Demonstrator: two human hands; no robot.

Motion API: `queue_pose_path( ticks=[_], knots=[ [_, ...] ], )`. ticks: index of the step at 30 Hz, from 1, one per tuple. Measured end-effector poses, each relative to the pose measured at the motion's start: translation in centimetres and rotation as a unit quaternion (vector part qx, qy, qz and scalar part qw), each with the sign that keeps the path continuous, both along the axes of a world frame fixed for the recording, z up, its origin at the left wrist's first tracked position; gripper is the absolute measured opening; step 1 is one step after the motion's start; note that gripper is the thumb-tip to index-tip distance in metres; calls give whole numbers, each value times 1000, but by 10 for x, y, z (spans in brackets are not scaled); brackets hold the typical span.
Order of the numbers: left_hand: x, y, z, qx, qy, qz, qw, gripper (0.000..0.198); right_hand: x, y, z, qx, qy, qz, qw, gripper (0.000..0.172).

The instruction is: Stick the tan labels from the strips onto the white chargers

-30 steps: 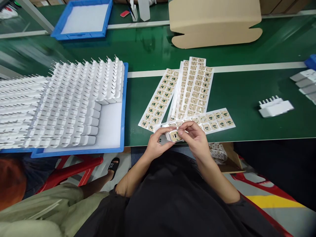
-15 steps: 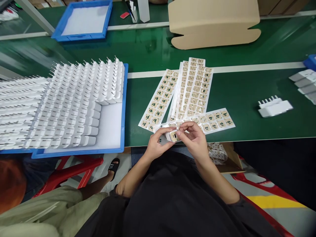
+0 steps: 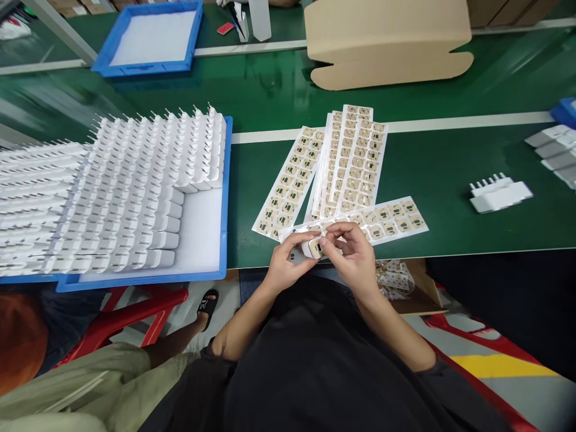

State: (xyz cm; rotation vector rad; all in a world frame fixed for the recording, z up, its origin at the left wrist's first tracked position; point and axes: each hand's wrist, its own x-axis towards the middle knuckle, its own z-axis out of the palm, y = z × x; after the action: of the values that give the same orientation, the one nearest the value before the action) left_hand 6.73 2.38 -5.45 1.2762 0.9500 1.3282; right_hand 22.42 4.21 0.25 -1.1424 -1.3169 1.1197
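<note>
My left hand [image 3: 290,258] is closed around a small white charger plug [image 3: 307,249], thumb below and fingers above. The charger's end faces me and right, with a tan sticker [image 3: 317,246] around a dark slot. My right hand [image 3: 355,255] has its thumb and fingertips at the right edge of that face, the other fingers curled; whether it pinches the sticker's edge is hidden. Under and behind my hands lies a slanted sheet of tan stickers [image 3: 396,219]. Behind it are a fanned stack of sticker sheets [image 3: 359,157] and a separate sheet [image 3: 292,179].
To the left, a blue tray [image 3: 224,240] holds rows of white chargers [image 3: 135,180], pins up. Several chargers [image 3: 501,195] lie at the right. A flattened cardboard box [image 3: 389,39] and another blue tray [image 3: 102,63] are at the back. Below the table edge is an open carton [image 3: 423,285].
My right thumb has shifted slightly along the charger's face. The charger remains in my left hand, and the view has moved very slightly.
</note>
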Motion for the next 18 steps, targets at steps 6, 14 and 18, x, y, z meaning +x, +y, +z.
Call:
queue_pose_path(
  ticks=[6,14,18],
  knots=[
    [0,0,1,-10,-4,2,1000,37,-1,-1,0,18,-31,-9,999,14],
    [0,0,0,3,8,8,1000,37,0,-1,0,137,-199,-32,970,16],
    [0,0,-5,16,-6,18,1000,40,3,4,-1,127,-206,-37,969,18]
  ],
)
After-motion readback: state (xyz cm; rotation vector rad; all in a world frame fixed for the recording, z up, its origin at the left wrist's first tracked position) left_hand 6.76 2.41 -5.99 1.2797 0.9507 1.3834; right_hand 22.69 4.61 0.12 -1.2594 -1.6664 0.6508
